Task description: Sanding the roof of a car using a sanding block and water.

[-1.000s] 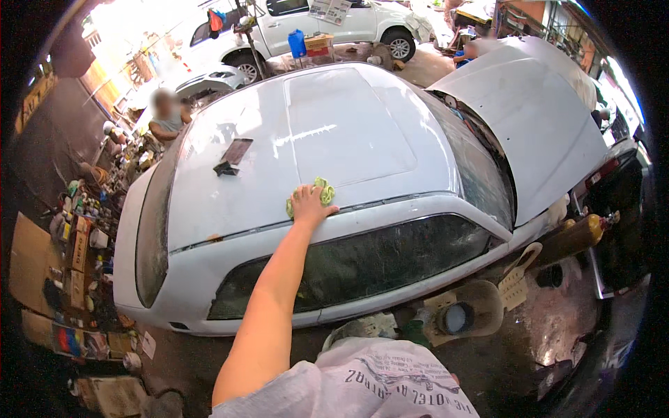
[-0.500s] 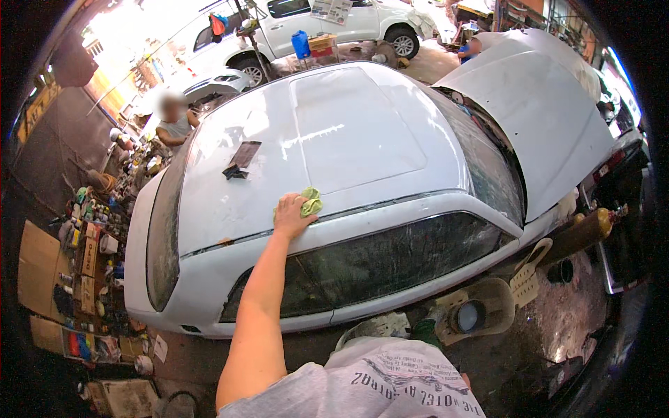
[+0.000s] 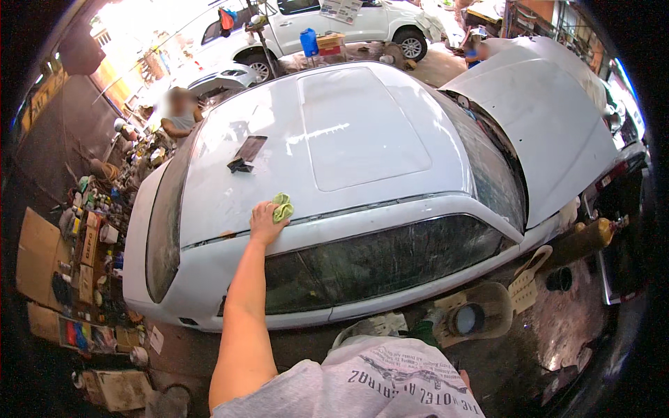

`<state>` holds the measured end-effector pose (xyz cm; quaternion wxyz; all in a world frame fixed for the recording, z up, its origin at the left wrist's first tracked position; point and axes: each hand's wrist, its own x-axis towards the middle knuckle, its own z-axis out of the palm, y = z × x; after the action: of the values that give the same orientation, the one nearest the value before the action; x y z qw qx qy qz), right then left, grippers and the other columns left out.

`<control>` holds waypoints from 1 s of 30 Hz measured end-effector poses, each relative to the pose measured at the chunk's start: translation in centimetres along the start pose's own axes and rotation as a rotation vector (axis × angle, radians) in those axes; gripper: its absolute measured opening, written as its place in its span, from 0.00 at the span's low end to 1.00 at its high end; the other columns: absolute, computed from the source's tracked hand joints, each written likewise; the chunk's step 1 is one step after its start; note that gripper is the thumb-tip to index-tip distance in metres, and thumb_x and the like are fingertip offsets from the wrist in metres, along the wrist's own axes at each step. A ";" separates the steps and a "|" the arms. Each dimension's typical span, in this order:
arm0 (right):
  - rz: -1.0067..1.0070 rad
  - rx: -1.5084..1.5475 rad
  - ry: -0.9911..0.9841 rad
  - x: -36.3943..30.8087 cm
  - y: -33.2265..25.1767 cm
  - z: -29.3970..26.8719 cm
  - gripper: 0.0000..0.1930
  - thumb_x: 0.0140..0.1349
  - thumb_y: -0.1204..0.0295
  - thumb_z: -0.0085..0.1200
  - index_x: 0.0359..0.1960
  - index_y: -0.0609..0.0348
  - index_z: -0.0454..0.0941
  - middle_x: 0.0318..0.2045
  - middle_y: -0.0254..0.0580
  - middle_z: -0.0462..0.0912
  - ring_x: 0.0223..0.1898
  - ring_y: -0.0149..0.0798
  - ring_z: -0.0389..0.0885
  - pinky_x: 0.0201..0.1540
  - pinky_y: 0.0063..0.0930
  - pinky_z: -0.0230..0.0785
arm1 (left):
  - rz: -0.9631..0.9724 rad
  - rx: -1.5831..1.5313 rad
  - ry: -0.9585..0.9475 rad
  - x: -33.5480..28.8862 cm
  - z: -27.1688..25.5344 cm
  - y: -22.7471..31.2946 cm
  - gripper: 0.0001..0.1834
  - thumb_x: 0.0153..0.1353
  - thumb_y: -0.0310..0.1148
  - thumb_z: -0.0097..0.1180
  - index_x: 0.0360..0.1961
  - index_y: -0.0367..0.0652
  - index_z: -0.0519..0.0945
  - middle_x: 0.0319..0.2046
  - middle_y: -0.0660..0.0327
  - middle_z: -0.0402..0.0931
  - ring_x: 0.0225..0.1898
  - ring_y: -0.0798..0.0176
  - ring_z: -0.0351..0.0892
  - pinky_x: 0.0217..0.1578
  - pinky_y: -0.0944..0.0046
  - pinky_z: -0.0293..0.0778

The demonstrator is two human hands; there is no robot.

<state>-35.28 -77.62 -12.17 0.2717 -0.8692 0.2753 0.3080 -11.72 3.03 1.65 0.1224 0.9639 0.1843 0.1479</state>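
My left hand [image 3: 263,221] presses a crumpled yellow-green cloth [image 3: 282,207] onto the pale grey car roof [image 3: 230,198], just above the dark groove along its near side. The fingers are closed around the cloth's left part. Farther up the roof, a dark flat sheet [image 3: 251,148] lies beside a small black block-like piece [image 3: 240,166]. My right hand is out of sight; only a sliver of skin shows beside my grey shirt, and I cannot tell which part of the arm it is.
The raised hood [image 3: 557,132] stands at the right. Below the side window [image 3: 376,265] are a clear tub [image 3: 488,306] with a round container and a yellowish gas cylinder [image 3: 592,235]. Cluttered shelves line the left. A person [image 3: 180,115] stands beyond the car's rear; a white pickup [image 3: 334,28] stands behind.
My left hand and the cloth have slid left along the near roof edge. The whole view has shifted slightly.
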 end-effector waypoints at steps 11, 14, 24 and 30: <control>0.033 -0.013 -0.082 4.5 4.9 0.9 0.38 0.52 0.55 0.71 0.58 0.73 0.75 0.52 0.68 0.82 0.57 0.58 0.81 0.59 0.42 0.72 | -0.036 -0.020 -0.051 0.3 -0.2 0.1 0.34 0.49 0.47 0.75 0.58 0.56 0.77 0.65 0.60 0.66 0.70 0.49 0.57 0.69 0.48 0.59; 0.035 0.069 -0.045 3.0 3.3 -0.2 0.37 0.52 0.56 0.72 0.57 0.73 0.76 0.52 0.67 0.82 0.57 0.58 0.81 0.58 0.42 0.72 | -0.013 -0.038 -0.094 0.8 0.1 -0.9 0.34 0.48 0.45 0.75 0.57 0.54 0.78 0.65 0.59 0.66 0.70 0.48 0.57 0.70 0.49 0.58; -0.104 0.541 0.345 2.8 -2.2 -3.7 0.31 0.57 0.60 0.69 0.55 0.69 0.74 0.45 0.50 0.82 0.43 0.43 0.79 0.49 0.39 0.71 | -0.182 -0.472 0.250 1.6 -1.5 0.4 0.20 0.55 0.30 0.65 0.51 0.43 0.81 0.44 0.55 0.82 0.47 0.52 0.81 0.51 0.56 0.77; -0.263 1.133 -0.079 2.7 -19.5 -4.7 0.19 0.69 0.62 0.59 0.55 0.57 0.70 0.42 0.38 0.81 0.38 0.36 0.82 0.35 0.37 0.77 | -0.281 -1.275 0.322 -3.7 -5.4 14.6 0.16 0.63 0.27 0.61 0.52 0.45 0.77 0.35 0.67 0.76 0.29 0.73 0.73 0.29 0.69 0.74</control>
<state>-19.11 -67.80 -4.97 0.7405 -0.6029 0.2764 0.1086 -12.12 -10.64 9.99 0.6569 0.6358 0.2003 0.3522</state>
